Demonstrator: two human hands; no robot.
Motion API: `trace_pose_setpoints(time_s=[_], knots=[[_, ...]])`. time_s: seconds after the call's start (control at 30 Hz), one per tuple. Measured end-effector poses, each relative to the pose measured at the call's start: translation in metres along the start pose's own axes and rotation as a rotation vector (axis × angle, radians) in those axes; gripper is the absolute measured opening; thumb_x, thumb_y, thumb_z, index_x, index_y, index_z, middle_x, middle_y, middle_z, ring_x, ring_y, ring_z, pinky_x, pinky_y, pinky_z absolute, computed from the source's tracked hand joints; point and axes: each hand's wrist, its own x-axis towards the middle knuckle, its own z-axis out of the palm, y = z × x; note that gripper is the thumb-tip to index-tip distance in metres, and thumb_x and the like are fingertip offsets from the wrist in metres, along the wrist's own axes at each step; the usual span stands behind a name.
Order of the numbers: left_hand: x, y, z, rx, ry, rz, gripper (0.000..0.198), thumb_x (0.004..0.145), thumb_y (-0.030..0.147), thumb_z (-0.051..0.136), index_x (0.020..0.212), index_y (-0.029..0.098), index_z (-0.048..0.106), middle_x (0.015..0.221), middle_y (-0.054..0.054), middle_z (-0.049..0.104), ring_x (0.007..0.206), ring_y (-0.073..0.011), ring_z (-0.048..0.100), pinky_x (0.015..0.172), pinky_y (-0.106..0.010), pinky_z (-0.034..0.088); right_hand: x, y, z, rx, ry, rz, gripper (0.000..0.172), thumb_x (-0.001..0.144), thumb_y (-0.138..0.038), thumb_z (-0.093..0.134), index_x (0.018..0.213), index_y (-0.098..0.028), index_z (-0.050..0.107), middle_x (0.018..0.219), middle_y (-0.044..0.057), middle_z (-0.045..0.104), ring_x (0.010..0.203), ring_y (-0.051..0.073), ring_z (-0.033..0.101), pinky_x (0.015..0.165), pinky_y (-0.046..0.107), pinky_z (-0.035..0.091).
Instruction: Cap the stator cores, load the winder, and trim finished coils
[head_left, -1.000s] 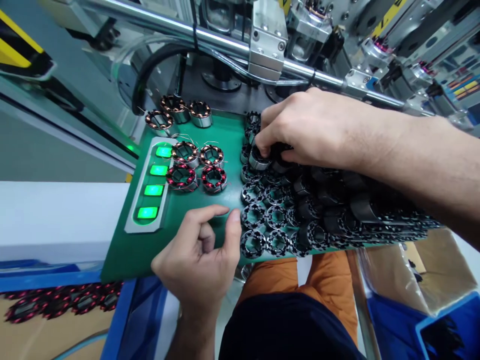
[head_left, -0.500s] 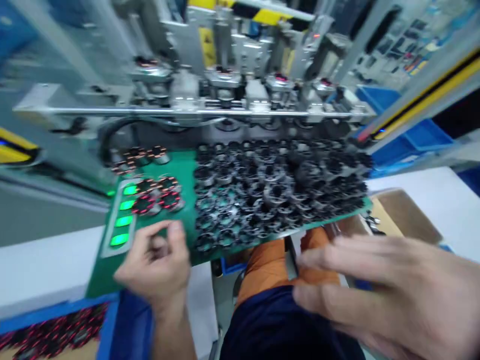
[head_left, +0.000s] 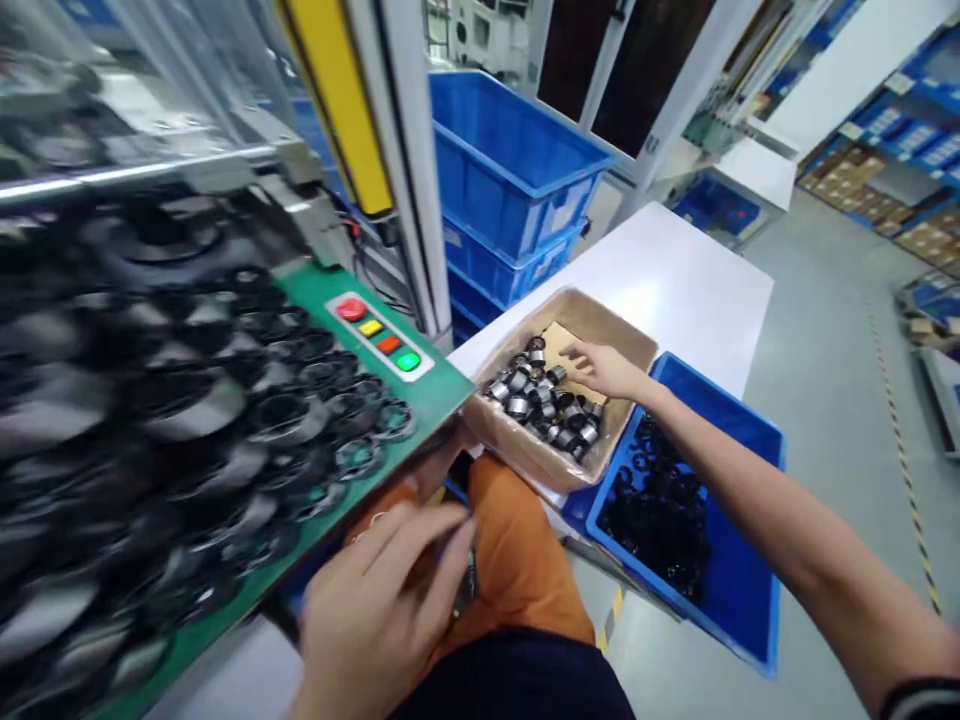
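My right hand (head_left: 604,370) reaches into a cardboard box (head_left: 634,345), just above a heap of small metal cores with black ends (head_left: 540,400). Its fingers are stretched out and apart, and nothing shows in them. Nearer to me, my left hand (head_left: 382,600) hovers over my lap beside the green bench top (head_left: 439,390). Its fingers are curled toward the thumb; what they hold, if anything, I cannot make out. Rows of black ring-shaped parts with metal bands (head_left: 289,415) stand on the bench, blurred at the left.
A blue bin (head_left: 750,430) with black parts sits right of the box, under my right forearm. Stacked blue crates (head_left: 517,190) stand behind. A button panel (head_left: 379,335) is set in the bench corner, near a yellow-striped post (head_left: 337,100). A white table (head_left: 675,270) supports the box.
The view has swung right, from the machine and bench toward the box and bins. My right hand has gone out to the box. My left hand has left the wound parts at the bench's left.
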Motion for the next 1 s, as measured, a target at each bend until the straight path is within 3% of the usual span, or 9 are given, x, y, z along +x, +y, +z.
trace_pose_setpoints(time_s=[0.07,0.13,0.17,0.23,0.37,0.6,0.73,0.9,1.0], knots=[[0.055,0.011,0.044,0.114,-0.207,0.072,0.016,0.119,0.028,0.070,0.113,0.029,0.084,0.106,-0.006,0.085,0.095,-0.0241,0.084,0.091,-0.038,0.070,0.035,0.006,0.010,-0.028,-0.045,0.051,0.050,0.118,-0.048,0.085,0.158,-0.020,0.075,0.160,0.015,0.076,0.138,0.033,0.079,0.116,0.057,0.073],[0.121,0.020,0.097,0.311,-0.404,0.047,0.021,0.119,0.026,0.067,0.129,0.023,0.085,0.130,-0.012,0.086,0.123,-0.0288,0.086,0.107,-0.039,0.068,0.063,0.010,0.015,-0.062,-0.146,0.096,0.048,0.118,-0.049,0.085,0.155,-0.020,0.076,0.156,0.014,0.077,0.134,0.032,0.080,0.114,0.055,0.073],[0.153,0.024,0.124,0.418,-0.472,0.006,0.028,0.120,0.029,0.066,0.139,0.020,0.085,0.144,-0.017,0.084,0.140,-0.0335,0.082,0.115,-0.041,0.066,0.073,0.013,0.016,-0.078,-0.201,0.106,0.047,0.118,-0.049,0.085,0.153,-0.020,0.077,0.154,0.014,0.078,0.132,0.031,0.081,0.113,0.054,0.074],[0.207,0.026,0.173,0.490,-0.534,-0.018,0.036,0.120,0.026,0.063,0.147,0.014,0.083,0.153,-0.023,0.081,0.143,-0.0382,0.080,0.113,-0.043,0.065,0.085,0.021,0.019,-0.109,-0.277,0.098,0.047,0.117,-0.050,0.085,0.152,-0.019,0.078,0.152,0.013,0.079,0.130,0.031,0.082,0.111,0.053,0.074],[0.253,0.018,0.233,0.632,-0.643,-0.083,0.031,0.111,0.023,0.072,0.135,0.008,0.085,0.135,-0.029,0.087,0.130,-0.0436,0.083,0.101,-0.044,0.061,0.087,0.040,0.027,-0.169,-0.209,0.059,0.043,0.117,-0.048,0.086,0.150,-0.021,0.079,0.153,0.013,0.079,0.134,0.031,0.081,0.114,0.053,0.073],[0.246,0.004,0.242,0.721,-0.721,-0.038,0.045,0.111,0.031,0.078,0.153,0.015,0.077,0.144,-0.030,0.084,0.136,-0.0501,0.080,0.105,-0.051,0.055,0.068,0.059,0.029,-0.132,-0.018,-0.011,0.031,0.111,-0.031,0.087,0.138,-0.016,0.083,0.150,0.020,0.083,0.137,0.038,0.080,0.117,0.051,0.065],[0.246,-0.003,0.243,0.662,-0.701,0.008,0.031,0.108,0.029,0.083,0.138,0.023,0.081,0.140,-0.020,0.087,0.138,-0.0456,0.079,0.106,-0.048,0.055,0.054,0.064,0.024,-0.004,-0.158,-0.194,0.013,0.107,-0.023,0.084,0.119,-0.021,0.090,0.119,0.008,0.093,0.110,0.028,0.085,0.098,0.036,0.062],[0.248,-0.014,0.249,0.568,-0.638,0.020,0.022,0.102,0.026,0.084,0.123,0.027,0.084,0.133,-0.011,0.090,0.130,-0.0380,0.081,0.104,-0.046,0.058,0.044,0.069,0.023,0.125,-0.284,-0.463,0.042,0.099,-0.005,0.078,0.132,-0.026,0.092,0.130,0.000,0.094,0.108,0.019,0.084,0.100,0.030,0.062],[0.248,-0.016,0.247,0.516,-0.616,0.016,0.016,0.102,0.027,0.082,0.118,0.026,0.084,0.129,-0.009,0.090,0.125,-0.0351,0.082,0.105,-0.045,0.060,0.040,0.071,0.027,0.122,-0.283,-0.537,0.037,0.098,-0.006,0.082,0.126,-0.027,0.093,0.124,0.002,0.093,0.109,0.022,0.083,0.103,0.033,0.062]])
